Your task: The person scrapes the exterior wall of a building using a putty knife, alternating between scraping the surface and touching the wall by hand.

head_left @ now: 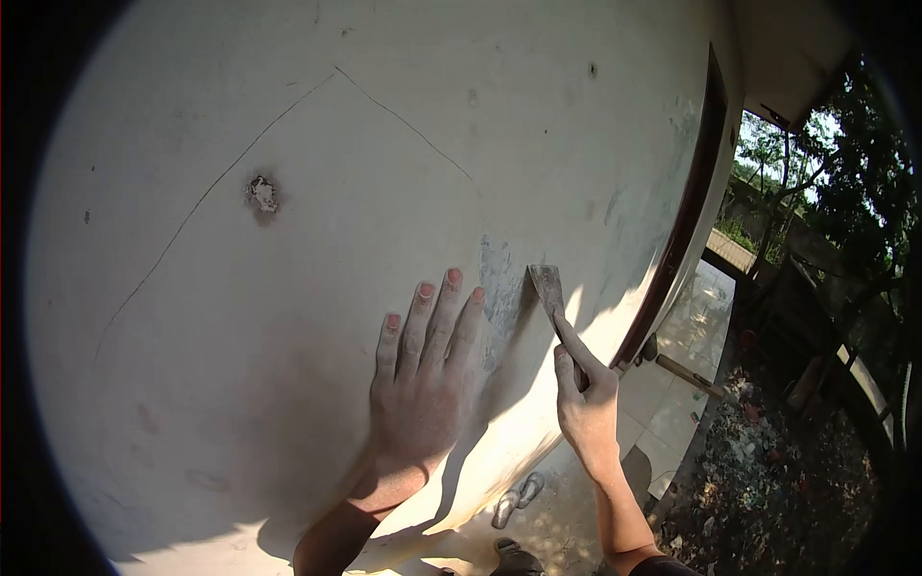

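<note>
My left hand (420,374), dusty and with its fingers stretched upward, lies flat against the pale wall (317,259). To the right, my right hand (588,398) grips the handle of a scraper (546,286), index finger laid along it. The scraper's wide metal blade points up at the wall. Between my left fingertips and the blade is a grey, scraped-looking patch (499,288). A chipped hole (261,194) marks the wall at the upper left, beneath thin dark cracks.
A dark door or window frame (687,221) runs down the wall's right side. Below are a tiled floor (687,331), a pair of sandals (519,499) and a wooden piece (689,375). Trees (845,163) and debris-strewn ground (754,480) lie at the right.
</note>
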A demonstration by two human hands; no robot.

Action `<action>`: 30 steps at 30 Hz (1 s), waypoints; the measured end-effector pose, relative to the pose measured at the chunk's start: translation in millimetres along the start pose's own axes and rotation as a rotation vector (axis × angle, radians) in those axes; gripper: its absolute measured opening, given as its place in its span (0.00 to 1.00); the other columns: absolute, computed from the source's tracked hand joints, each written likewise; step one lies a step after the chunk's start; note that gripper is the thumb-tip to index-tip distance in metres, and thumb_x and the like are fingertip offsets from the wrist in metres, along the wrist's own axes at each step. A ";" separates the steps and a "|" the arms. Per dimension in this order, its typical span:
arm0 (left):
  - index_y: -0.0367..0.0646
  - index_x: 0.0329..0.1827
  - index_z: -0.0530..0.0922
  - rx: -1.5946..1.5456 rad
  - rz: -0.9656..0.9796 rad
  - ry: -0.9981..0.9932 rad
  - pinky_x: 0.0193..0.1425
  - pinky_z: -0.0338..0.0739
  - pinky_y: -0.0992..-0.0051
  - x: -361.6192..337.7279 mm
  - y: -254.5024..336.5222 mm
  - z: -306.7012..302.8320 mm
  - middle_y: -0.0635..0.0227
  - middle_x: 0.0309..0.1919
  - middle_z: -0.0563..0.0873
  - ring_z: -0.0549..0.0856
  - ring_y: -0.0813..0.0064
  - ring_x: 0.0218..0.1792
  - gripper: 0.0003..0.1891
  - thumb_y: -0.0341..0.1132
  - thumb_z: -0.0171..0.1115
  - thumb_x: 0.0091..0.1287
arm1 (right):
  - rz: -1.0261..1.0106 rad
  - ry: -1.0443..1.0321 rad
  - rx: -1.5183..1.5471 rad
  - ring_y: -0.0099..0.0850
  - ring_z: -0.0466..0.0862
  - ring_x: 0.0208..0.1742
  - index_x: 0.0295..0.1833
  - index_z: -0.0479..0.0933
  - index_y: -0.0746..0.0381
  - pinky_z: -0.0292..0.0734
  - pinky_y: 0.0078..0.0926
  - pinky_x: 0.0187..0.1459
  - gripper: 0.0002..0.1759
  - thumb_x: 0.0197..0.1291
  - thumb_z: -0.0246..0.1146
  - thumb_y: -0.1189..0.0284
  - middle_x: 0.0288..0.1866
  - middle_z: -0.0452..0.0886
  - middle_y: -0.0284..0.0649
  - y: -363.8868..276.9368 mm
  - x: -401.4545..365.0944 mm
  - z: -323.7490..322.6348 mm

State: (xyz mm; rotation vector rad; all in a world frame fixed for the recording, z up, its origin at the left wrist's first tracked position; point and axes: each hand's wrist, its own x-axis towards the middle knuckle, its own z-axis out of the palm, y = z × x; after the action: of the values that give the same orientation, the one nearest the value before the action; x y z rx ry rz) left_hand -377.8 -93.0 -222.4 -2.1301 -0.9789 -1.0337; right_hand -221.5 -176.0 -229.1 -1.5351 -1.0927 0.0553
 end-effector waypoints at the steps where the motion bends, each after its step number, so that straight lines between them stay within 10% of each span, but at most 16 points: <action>1: 0.59 0.77 0.65 0.012 0.008 0.012 0.82 0.42 0.56 0.0 -0.6 0.5 0.67 0.79 0.60 0.57 0.64 0.79 0.34 0.36 0.58 0.64 | 0.038 -0.014 -0.038 0.16 0.55 0.21 0.69 0.74 0.60 0.55 0.17 0.24 0.22 0.70 0.56 0.75 0.18 0.55 0.24 5.1 -10.2 0.8; 30: 0.64 0.76 0.64 0.216 0.162 0.189 0.84 0.46 0.55 65.5 -20.6 -6.7 0.76 0.77 0.63 0.61 0.76 0.77 0.39 0.48 0.67 0.59 | -0.218 -0.058 -0.171 0.16 0.57 0.16 0.68 0.76 0.58 0.57 0.18 0.21 0.22 0.69 0.58 0.74 0.13 0.56 0.28 14.3 2.3 -14.5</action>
State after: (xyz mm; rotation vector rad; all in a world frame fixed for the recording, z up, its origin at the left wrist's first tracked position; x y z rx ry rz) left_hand -368.8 -62.5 -161.2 -1.8649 -0.7765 -0.9813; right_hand -203.3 -183.5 -234.8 -1.5638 -1.3333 -0.1467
